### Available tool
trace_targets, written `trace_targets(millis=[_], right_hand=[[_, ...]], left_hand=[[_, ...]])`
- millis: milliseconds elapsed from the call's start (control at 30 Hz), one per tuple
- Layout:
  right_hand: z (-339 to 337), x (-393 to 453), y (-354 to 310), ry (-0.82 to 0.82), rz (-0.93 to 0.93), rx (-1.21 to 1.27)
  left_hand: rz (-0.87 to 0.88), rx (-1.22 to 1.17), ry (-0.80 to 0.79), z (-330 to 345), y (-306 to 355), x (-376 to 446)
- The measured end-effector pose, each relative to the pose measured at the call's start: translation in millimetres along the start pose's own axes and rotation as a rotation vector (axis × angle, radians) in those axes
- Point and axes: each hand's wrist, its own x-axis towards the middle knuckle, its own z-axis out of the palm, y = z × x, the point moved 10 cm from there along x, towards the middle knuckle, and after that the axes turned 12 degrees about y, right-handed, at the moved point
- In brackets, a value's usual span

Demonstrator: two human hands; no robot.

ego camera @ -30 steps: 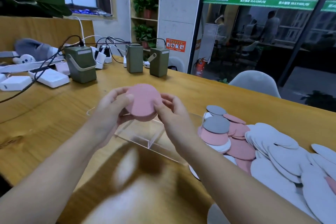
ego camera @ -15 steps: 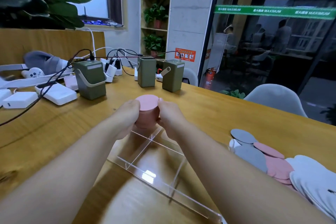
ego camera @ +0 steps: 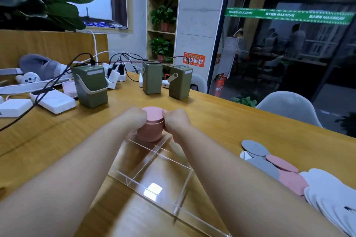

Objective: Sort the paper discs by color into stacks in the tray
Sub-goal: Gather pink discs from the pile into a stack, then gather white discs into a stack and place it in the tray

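Both hands hold a stack of pink paper discs [ego camera: 153,121] flat over the far compartment of the clear acrylic tray [ego camera: 154,171]. My left hand [ego camera: 134,119] grips the stack's left side with curled fingers. My right hand [ego camera: 176,121] grips its right side the same way. The stack's lower part shows through the tray wall. The nearer tray compartments show only the table through them. A loose pile of grey [ego camera: 254,148], pink [ego camera: 289,177] and white discs [ego camera: 331,194] lies on the table at the right.
Three green power stations [ego camera: 90,84] with cables stand at the back of the wooden table [ego camera: 221,113]. White chargers [ego camera: 55,101] and a grey plush toy [ego camera: 40,65] lie at the left. A grey chair [ego camera: 289,106] stands beyond the far edge.
The pink stack went from upright and raised to flat and lowered into the tray's far compartment, both hands still gripping it. The view tilted up, so the disc pile slid right.
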Motion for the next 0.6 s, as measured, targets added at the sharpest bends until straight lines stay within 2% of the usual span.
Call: trace_targets(millis=[67,167,300,467,600], right_hand=[[-6.7,-9.7,-3.9,-0.017,-0.044,0.007],[-27.7,-33.5,-7.9,-0.028,-0.172,-0.024],[-54.5,-58.9,-3.7,-0.048,-0.310,-0.057],[-115.7,-94.3,5.3,0.085,-0.476,-0.003],[-179.0,-130.2,14.8,0.189,-0.633,0.003]], left_hand=[[0.094,0.161,0.056,-10.9,7.4,-9.1],[0.183,0.205,0.083,-13.8,7.3,-23.6],[0.289,0.095,0.112,-14.9,-0.9,-54.3],[0.454,-0.008,0.117,-12.0,3.3,-120.1],[0.564,-0.073,0.024,8.9,16.5,-178.7]])
